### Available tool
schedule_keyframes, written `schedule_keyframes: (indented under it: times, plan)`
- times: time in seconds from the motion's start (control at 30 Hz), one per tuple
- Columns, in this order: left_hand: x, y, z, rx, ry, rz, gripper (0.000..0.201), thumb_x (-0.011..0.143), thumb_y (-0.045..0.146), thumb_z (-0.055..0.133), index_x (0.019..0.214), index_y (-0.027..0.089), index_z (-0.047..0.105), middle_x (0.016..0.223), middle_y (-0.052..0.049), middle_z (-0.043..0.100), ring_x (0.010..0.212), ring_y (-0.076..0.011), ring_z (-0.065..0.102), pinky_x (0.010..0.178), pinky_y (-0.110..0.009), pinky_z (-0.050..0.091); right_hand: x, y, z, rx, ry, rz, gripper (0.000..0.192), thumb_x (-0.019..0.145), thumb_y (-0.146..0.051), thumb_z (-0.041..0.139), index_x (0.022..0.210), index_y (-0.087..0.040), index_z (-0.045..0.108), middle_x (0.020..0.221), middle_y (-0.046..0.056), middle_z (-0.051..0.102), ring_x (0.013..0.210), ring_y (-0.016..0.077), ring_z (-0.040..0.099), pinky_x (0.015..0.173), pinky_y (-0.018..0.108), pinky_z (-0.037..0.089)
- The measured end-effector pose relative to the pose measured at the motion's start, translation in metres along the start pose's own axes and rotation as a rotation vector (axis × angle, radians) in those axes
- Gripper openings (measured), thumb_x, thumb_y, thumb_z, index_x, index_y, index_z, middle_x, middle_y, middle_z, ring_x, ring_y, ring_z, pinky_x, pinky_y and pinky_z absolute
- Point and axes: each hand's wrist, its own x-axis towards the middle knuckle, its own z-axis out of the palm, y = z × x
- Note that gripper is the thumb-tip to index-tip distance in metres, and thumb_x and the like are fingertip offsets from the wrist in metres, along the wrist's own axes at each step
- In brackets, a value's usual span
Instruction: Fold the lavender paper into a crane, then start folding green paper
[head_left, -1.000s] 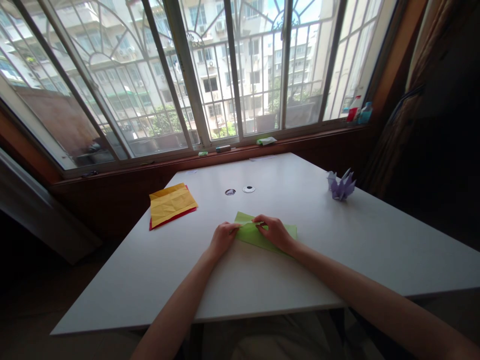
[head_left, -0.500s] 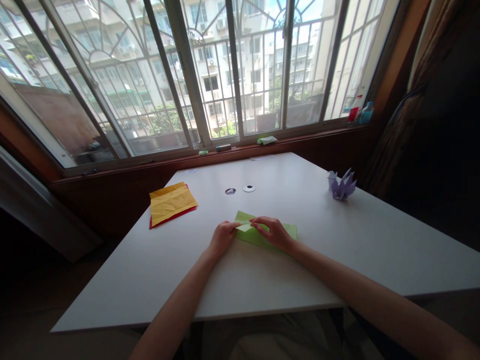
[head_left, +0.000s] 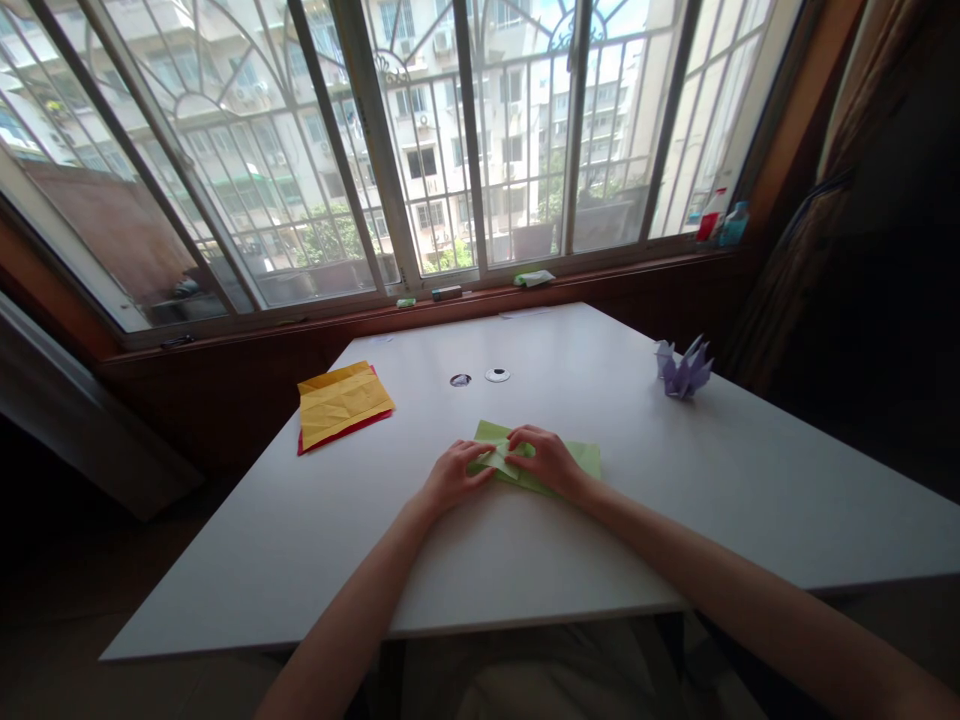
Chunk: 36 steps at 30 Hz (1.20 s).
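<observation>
A sheet of light green paper [head_left: 589, 460], partly folded, lies on the white table in front of me. A small paler flap stands out near its left end, between my hands. My left hand [head_left: 455, 473] grips the paper's left end, with the thumb at the near side and the fingers at the flap. Over the middle of the sheet, my right hand [head_left: 549, 462] pinches the flap between thumb and fingers. My right hand and wrist cover part of the paper.
Yellow paper [head_left: 345, 405] lies over red paper [head_left: 352, 433] at the table's left. Purple folded-paper figures [head_left: 686, 372] stand at the right. Two round table inserts [head_left: 497, 375] sit beyond my hands. Bottles [head_left: 733, 225] stand by the barred window.
My left hand has moved slightly right, its thumb and fingers now further apart at the flap. The green paper has shifted a little to the right. My right hand stays on the flap.
</observation>
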Motion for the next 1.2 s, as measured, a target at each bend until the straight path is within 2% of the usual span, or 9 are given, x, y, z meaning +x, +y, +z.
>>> schedule_keyframes:
  times: [0.27,0.4,0.57,0.7,0.87,1.0,1.2]
  plan:
    - [0.000,-0.003,0.000,-0.058,-0.062,0.005,0.037,0.068,0.027,0.067,0.105,0.029,0.062,0.104,-0.004,0.059,0.095,-0.0182,0.053,0.087,-0.031,0.043,0.000,0.004,0.001,-0.036,-0.005,-0.031,0.019,0.066,-0.011,0.060,0.082,-0.020,0.059,0.093,0.005,0.060,0.090,0.0185,0.055,0.081,0.034,0.045]
    - [0.000,-0.004,-0.001,-0.103,-0.089,0.011,0.039,0.063,0.032,0.072,0.101,0.027,0.065,0.106,-0.005,0.058,0.096,-0.0180,0.054,0.085,-0.028,0.044,0.000,0.006,0.001,-0.067,-0.004,-0.023,0.020,0.066,-0.011,0.061,0.084,-0.020,0.058,0.095,0.005,0.059,0.093,0.0194,0.053,0.083,0.035,0.044]
    - [0.000,-0.003,0.000,-0.102,-0.075,-0.023,0.034,0.065,0.031,0.071,0.098,0.023,0.066,0.104,-0.006,0.058,0.088,-0.0161,0.057,0.078,-0.026,0.046,-0.001,0.010,0.002,-0.122,0.013,0.036,0.025,0.065,-0.012,0.062,0.089,-0.018,0.058,0.097,0.008,0.058,0.096,0.0218,0.052,0.084,0.036,0.043]
    - [0.000,-0.003,0.002,-0.065,-0.025,-0.067,0.033,0.068,0.030,0.068,0.099,0.021,0.065,0.100,-0.006,0.057,0.084,-0.0158,0.056,0.076,-0.027,0.046,-0.002,0.012,0.004,-0.152,0.035,0.099,0.024,0.068,-0.019,0.061,0.091,-0.016,0.057,0.097,0.010,0.058,0.092,0.0233,0.053,0.080,0.038,0.044]
    - [0.000,-0.002,0.001,-0.022,0.022,-0.107,0.035,0.068,0.031,0.067,0.101,0.020,0.062,0.093,-0.005,0.057,0.078,-0.0155,0.056,0.073,-0.027,0.046,-0.002,0.013,0.007,-0.150,0.029,0.141,0.024,0.073,-0.023,0.057,0.096,-0.017,0.057,0.083,0.007,0.062,0.080,0.0199,0.057,0.074,0.035,0.045]
    - [-0.001,0.001,0.001,-0.011,0.023,-0.103,0.034,0.069,0.031,0.066,0.102,0.022,0.062,0.093,-0.004,0.056,0.076,-0.0143,0.055,0.072,-0.026,0.046,-0.002,0.011,0.007,-0.130,0.005,0.132,0.026,0.074,-0.023,0.057,0.099,-0.017,0.057,0.077,0.006,0.064,0.078,0.0200,0.058,0.072,0.034,0.044]
    - [-0.003,0.003,0.002,-0.025,-0.012,-0.070,0.035,0.068,0.030,0.066,0.102,0.024,0.062,0.096,-0.003,0.056,0.068,-0.0103,0.054,0.066,-0.022,0.045,-0.003,0.005,0.006,-0.077,-0.048,0.091,0.022,0.075,-0.021,0.055,0.097,-0.020,0.057,0.069,0.000,0.061,0.064,0.0142,0.056,0.064,0.028,0.043]
